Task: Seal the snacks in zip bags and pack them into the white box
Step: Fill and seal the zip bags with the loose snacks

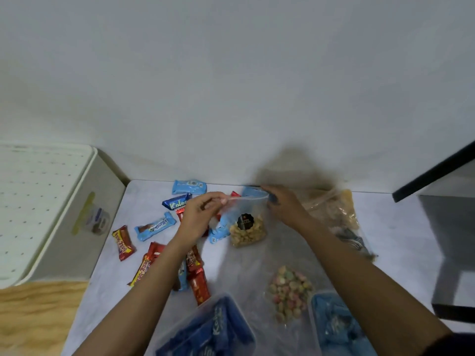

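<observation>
A clear zip bag [248, 214] stands upright at the middle of the table, with a packet of pale nuts [247, 233] and a black round label inside. My left hand [203, 214] pinches the left end of its top strip. My right hand [281, 204] pinches the right end. The white box [46, 214] with a dotted lid stands at the far left. Loose wrapped bars, red ones [123, 243] and blue ones [155, 226], lie scattered left of the bag.
A bag of pastel candies [290, 292] lies in front of the zip bag. Two clear tubs with blue packets, one at the near edge [210, 327] and one at the right [339, 327], stand close to me. A filled bag [339, 214] lies at the back right. A dark shelf [447, 227] borders the right.
</observation>
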`<state>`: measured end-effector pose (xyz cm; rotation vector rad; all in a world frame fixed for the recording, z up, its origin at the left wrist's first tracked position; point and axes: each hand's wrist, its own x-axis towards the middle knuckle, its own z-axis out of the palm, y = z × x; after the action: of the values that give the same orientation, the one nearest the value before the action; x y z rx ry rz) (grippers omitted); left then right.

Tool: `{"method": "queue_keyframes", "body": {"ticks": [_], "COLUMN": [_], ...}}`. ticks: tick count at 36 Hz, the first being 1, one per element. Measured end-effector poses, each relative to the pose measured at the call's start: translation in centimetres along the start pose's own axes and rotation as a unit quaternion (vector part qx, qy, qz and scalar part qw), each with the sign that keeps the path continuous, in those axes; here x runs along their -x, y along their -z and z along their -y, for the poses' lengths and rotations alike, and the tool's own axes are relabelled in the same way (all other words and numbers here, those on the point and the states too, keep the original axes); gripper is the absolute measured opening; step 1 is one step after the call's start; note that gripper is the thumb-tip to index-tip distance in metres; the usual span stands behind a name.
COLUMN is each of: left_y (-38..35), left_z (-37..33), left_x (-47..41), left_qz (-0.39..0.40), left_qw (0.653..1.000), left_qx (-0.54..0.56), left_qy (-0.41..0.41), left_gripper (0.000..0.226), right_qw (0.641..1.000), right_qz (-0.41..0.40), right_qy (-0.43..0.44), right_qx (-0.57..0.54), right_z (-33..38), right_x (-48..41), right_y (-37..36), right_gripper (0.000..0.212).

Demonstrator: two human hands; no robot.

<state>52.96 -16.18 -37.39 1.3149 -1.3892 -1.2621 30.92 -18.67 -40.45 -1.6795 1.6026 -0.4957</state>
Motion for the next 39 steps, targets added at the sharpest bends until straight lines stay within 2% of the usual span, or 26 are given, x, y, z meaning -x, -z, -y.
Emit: {"method": "queue_keyframes", "body": {"ticks": [3, 6, 13, 17, 21, 25, 30, 39], "left_y": [1.7, 3.2, 3.8, 2.0, -0.7, -3.9, -7.1, -9.4], "left_z": [0.3, 0.5, 0.4, -0.1, -0.3, -0.5, -0.8, -1.1], "left_x": [0.5, 1.0, 1.7, 1.4, 0.5, -0.7, -2.9, -5.6], "left_qz": [-0.006, -0.006, -0.022, -0.029, -0.028, -0.018, -0.03, -0.047], "left_qw": [1.0, 1.0, 0.999, 0.999, 0.997, 0.992, 0.989, 0.991], "left_qx": [0.007, 0.015, 0.007, 0.024, 0.058, 0.1, 0.116, 0.109], "left_qy": [0.007, 0.022, 0.024, 0.022, 0.042, 0.07, 0.091, 0.059], "left_gripper": [0.021, 0.022, 0.019, 0.016, 0.015, 0.019, 0.022, 0.019], "right_qw": [0.999, 0.998, 0.999, 0.999, 0.993, 0.981, 0.974, 0.954], "right_qz": [0.009, 0.01, 0.048, 0.027, 0.032, 0.031, -0.021, -0.078], "right_qy": [0.012, 0.006, 0.019, 0.024, 0.039, 0.005, -0.001, -0.022], "right_qx": [0.04, 0.062, 0.008, 0.01, 0.103, 0.194, 0.224, 0.29], "right_z": [-0.7, -1.0, 0.5, 1.3, 0.1, -2.5, -5.1, -9.6], "right_x": [-0.9, -1.2, -1.0, 0.1, 1.2, 2.5, 4.3, 6.8], "right_y": [-1.7, -2.8, -2.9, -1.0, 1.4, 3.4, 4.8, 6.3], "right_gripper": [0.045, 0.039, 0.034, 0.033, 0.034, 0.04, 0.04, 0.033]}}
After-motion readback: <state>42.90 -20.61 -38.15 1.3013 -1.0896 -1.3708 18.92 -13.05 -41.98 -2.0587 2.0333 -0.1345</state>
